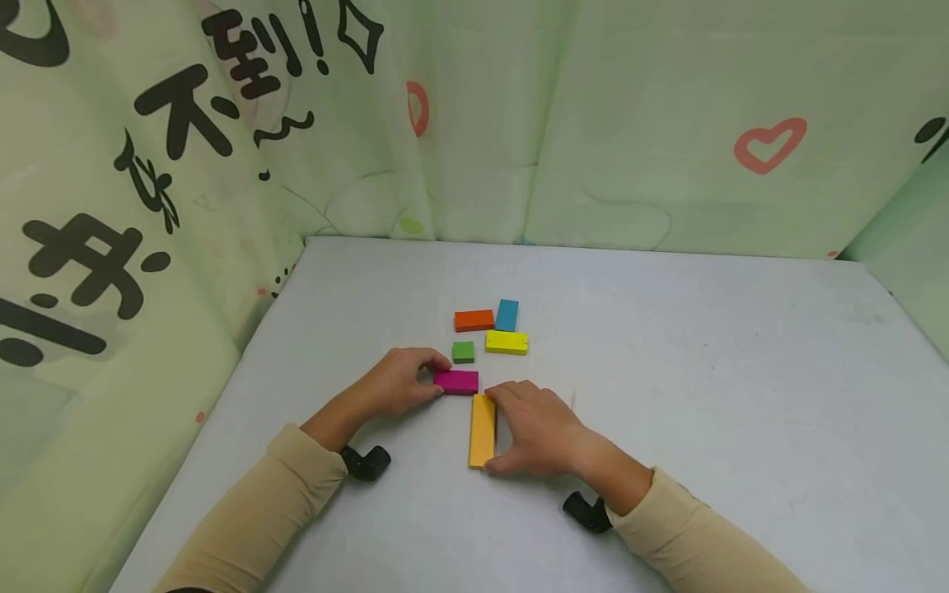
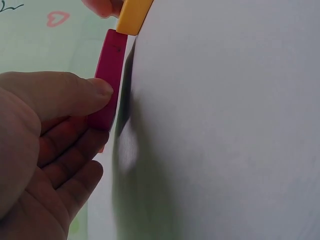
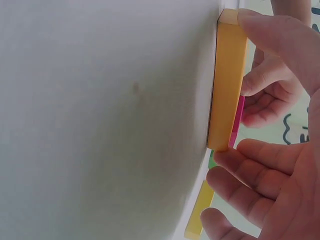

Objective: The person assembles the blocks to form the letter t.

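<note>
My left hand [image 1: 400, 380] pinches the left end of a magenta block [image 1: 458, 382], thumb on the near side and fingers on the far side. In the left wrist view, the thumb lies across the magenta block's [image 2: 111, 65] face. My right hand [image 1: 543, 430] spans a long orange-yellow block [image 1: 483, 432] lengthwise, its thumb at the near end and fingertips at the far end. The far end of this block meets the magenta block near its right corner. Just beyond my left fingers lies a small green block [image 1: 463, 352].
Farther back on the white table [image 1: 704, 395] lie a red-orange block [image 1: 474, 320], a blue block [image 1: 507, 315] and a yellow block [image 1: 507, 343], grouped closely. A pale green printed curtain [image 1: 638, 123] stands behind the table and along its left side.
</note>
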`<state>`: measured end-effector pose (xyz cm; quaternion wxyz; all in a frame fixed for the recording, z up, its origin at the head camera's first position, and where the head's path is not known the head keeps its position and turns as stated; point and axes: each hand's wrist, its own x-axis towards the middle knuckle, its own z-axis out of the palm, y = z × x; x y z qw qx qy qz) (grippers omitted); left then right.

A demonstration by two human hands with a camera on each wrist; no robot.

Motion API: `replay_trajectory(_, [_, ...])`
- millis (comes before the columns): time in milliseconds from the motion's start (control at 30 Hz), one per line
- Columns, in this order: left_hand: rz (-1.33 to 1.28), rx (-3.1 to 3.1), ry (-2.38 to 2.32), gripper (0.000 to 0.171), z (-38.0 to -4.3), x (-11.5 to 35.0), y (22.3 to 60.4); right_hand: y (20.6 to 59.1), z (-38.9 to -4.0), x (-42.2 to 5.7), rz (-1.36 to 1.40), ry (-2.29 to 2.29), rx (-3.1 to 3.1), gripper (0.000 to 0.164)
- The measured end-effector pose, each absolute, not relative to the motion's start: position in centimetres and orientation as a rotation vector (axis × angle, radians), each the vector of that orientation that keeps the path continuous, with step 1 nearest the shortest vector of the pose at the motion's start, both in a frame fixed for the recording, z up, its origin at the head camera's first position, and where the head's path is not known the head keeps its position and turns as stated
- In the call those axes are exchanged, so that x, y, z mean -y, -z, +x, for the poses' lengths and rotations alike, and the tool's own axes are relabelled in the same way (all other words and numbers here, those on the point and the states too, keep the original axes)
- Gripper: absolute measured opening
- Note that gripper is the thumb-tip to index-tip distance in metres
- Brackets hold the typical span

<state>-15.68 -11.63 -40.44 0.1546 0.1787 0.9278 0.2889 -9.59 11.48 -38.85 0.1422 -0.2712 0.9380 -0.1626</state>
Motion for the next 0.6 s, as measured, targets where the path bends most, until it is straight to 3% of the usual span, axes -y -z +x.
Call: replay_trajectory(600, [0.538,-2.656,-0.830,0.032,-15.29,11.98,40.70,38.81,-9.11,-10.83,-0.764,0.445,-2.696,0.090])
